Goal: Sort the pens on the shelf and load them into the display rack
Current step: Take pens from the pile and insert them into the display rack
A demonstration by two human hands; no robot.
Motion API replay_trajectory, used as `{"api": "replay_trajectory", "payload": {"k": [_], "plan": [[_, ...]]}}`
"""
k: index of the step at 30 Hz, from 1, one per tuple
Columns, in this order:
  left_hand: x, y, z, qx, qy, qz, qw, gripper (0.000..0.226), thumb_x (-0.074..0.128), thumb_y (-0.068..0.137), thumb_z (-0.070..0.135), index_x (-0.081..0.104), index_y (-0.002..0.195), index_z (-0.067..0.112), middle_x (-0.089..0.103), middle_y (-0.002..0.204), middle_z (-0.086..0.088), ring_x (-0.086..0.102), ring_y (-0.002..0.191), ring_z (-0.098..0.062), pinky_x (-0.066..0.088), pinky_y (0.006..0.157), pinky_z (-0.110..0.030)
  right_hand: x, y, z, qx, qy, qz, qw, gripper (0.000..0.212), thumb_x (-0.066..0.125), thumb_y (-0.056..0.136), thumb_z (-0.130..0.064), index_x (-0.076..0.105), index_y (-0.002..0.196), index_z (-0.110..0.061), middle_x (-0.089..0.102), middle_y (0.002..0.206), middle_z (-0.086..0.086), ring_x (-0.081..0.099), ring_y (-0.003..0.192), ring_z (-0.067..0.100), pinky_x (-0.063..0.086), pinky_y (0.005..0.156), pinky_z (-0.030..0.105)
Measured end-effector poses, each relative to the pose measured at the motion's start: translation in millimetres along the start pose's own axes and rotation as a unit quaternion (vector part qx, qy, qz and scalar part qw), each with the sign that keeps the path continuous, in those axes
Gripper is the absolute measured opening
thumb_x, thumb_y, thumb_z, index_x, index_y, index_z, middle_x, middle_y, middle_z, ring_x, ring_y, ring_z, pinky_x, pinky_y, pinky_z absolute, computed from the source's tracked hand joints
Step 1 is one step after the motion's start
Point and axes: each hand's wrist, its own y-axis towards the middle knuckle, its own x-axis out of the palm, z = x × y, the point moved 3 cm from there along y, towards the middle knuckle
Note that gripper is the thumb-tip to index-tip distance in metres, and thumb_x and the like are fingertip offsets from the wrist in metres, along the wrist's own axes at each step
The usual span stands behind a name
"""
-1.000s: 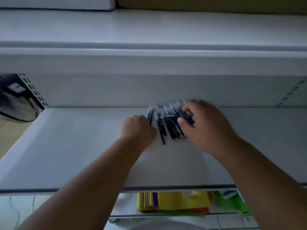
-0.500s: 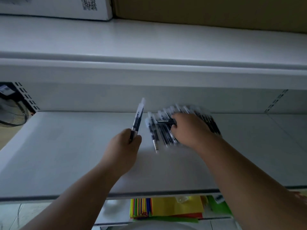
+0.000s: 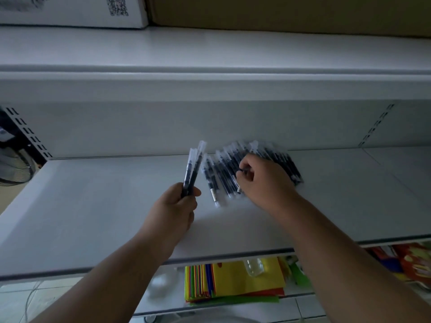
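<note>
Left hand (image 3: 173,207) grips 2 pens (image 3: 193,169); right hand (image 3: 261,180) pinches pen pile (image 3: 224,173).

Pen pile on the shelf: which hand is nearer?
Right. The right hand rests on the pen pile, fingers curled among the pens. The left hand is apart to the pile's left, gripping two pens upright.

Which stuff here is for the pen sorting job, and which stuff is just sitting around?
For the job:
- left hand, gripping two pens
- right hand, pinching a pen from the pile of pens
- white shelf they lie on

Just sitting around:
- coloured paper stack on the shelf below
- white box up top
- cardboard box beside it
- fan at left
</note>
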Motion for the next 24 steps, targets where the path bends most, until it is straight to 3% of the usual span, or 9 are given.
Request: {"api": "replay_trajectory", "payload": {"k": [3, 6, 9, 13, 16, 19, 24], "plan": [[11.1, -8.6, 5.5, 0.012, -0.049, -0.029, 0.998, 0.02, 0.044, 0.101, 0.005, 0.063, 0.099, 0.012, 0.036, 0.052, 0.007, 0.028, 0.044, -0.009, 0.024, 0.04, -0.02, -11.3, -15.5, 1.6, 0.007, 0.046, 0.016, 0.999, 0.008, 0.063, 0.089, -0.024, 0.056, 0.086, -0.024, 0.059, 0.074, -0.009, 0.052, 0.063, 0.003, 0.04, 0.056, 0.024], [26.7, -15.4, 10.4, 0.031, -0.063, -0.051, 0.996, 0.021, 0.043, 0.102, 0.006, 0.064, 0.101, 0.011, 0.033, 0.052, 0.004, 0.027, 0.045, -0.01, 0.022, 0.044, -0.023, -29.6, -30.7, 4.0, 0.027, 0.08, 0.034, 0.996, 0.008, 0.06, 0.091, -0.017, 0.057, 0.088, -0.023, 0.059, 0.074, -0.013, 0.054, 0.066, 0.002, 0.036, 0.05, 0.012], [45.2, -17.4, 11.3, 0.038, -0.06, -0.056, 0.996, 0.022, 0.042, 0.1, -0.001, 0.063, 0.094, 0.006, 0.044, 0.06, -0.001, 0.033, 0.047, -0.013, 0.024, 0.048, -0.028, -49.8, -48.1, 7.3, 0.027, 0.101, 0.054, 0.993, 0.015, 0.06, 0.092, -0.015, 0.05, 0.087, -0.025, 0.059, 0.076, -0.009, 0.054, 0.072, 0.004, 0.039, 0.055, 0.011], [83.3, -24.9, 12.1, 0.014, -0.087, -0.094, 0.992, 0.017, 0.044, 0.1, 0.005, 0.057, 0.089, 0.008, 0.039, 0.059, 0.001, 0.026, 0.043, -0.009, 0.021, 0.04, -0.022, -79.8, -77.2, 22.5, 0.051, 0.143, 0.08, 0.985, 0.017, 0.059, 0.095, -0.024, 0.043, 0.099, -0.03, 0.063, 0.082, -0.01, 0.058, 0.067, 0.001, 0.041, 0.054, 0.011], [122.9, -35.4, 10.1, -0.005, -0.106, -0.128, 0.986, 0.019, 0.044, 0.104, 0.016, 0.057, 0.09, 0.013, 0.032, 0.053, 0.006, 0.022, 0.043, -0.01, 0.017, 0.04, -0.021, -108.2, -105.5, 43.3, 0.054, 0.184, 0.112, 0.975, 0.018, 0.056, 0.097, -0.027, 0.043, 0.11, -0.029, 0.059, 0.064, -0.011, 0.047, 0.049, 0.005, 0.038, 0.047, 0.017], [171.6, -52.8, 7.0, -0.008, -0.113, -0.165, 0.98, 0.023, 0.041, 0.105, 0.018, 0.054, 0.088, 0.013, 0.031, 0.056, 0.002, 0.02, 0.045, -0.013, 0.015, 0.044, -0.024, -139.8, -137.4, 74.1, 0.063, 0.203, 0.146, 0.966, 0.009, 0.052, 0.099, -0.029, 0.048, 0.106, -0.026, 0.047, 0.054, -0.005, 0.036, 0.045, 0.009, 0.035, 0.045, 0.032], [269.8, -96.0, -1.8, -0.025, -0.106, -0.228, 0.968, 0.029, 0.041, 0.104, 0.014, 0.044, 0.075, 0.013, 0.041, 0.065, -0.005, 0.022, 0.049, -0.017, 0.018, 0.046, -0.03, -203.0, -198.3, 139.0, 0.086, 0.178, 0.203, 0.959, 0.018, 0.045, 0.098, -0.043, 0.054, 0.102, -0.028, 0.056, 0.066, 0.002, 0.049, 0.054, 0.017, 0.046, 0.053, 0.045]]}}
